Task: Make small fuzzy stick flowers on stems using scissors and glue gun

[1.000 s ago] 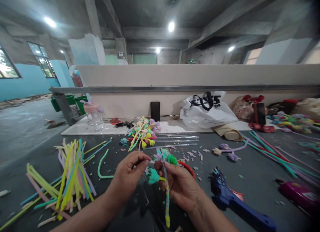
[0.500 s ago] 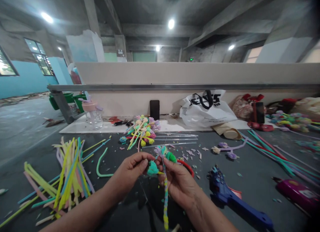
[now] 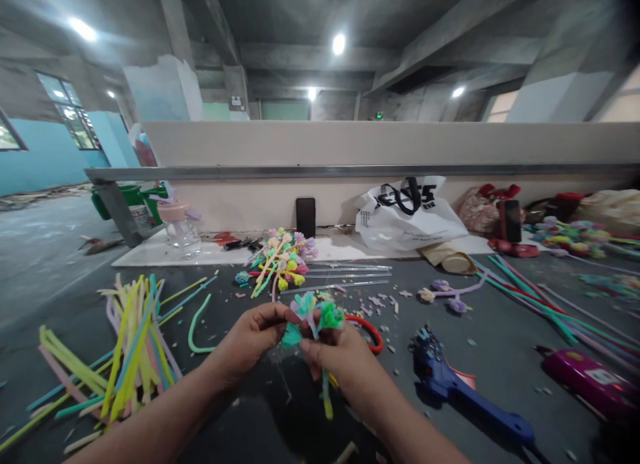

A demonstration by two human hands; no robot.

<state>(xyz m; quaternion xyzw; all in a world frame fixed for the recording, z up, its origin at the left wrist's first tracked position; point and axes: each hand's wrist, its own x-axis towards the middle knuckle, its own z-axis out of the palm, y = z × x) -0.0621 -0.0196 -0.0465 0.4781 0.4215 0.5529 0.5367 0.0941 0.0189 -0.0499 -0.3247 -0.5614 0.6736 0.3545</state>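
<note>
Over the dark table a small pipe-cleaner flower bunch (image 3: 329,315) with green, lilac and pale blue heads stands between my hands. My right hand (image 3: 345,361) is closed round its stem, and the twisted yellow-and-blue stem end (image 3: 327,401) shows below the fingers. My left hand (image 3: 257,341) pinches at the left side of the bunch, thumb and fingertips against a teal pipe-cleaner flower (image 3: 291,335). The exact grip point of the left fingertips is partly hidden. A red curved pipe cleaner (image 3: 373,334) lies behind my right hand.
Loose pipe cleaners (image 3: 133,357) lie in a heap at left. A blue glue gun (image 3: 465,391) and a magenta tool (image 3: 585,377) lie at right. Behind are finished flowers (image 3: 285,257), clear glue sticks (image 3: 350,275), a phone (image 3: 306,217), a bottle (image 3: 180,231) and a white bag (image 3: 410,214).
The flower bunch has tipped, so its heads show more from above and its stem looks shorter. My right thumb has shifted left across the stem. The view has moved slightly.
</note>
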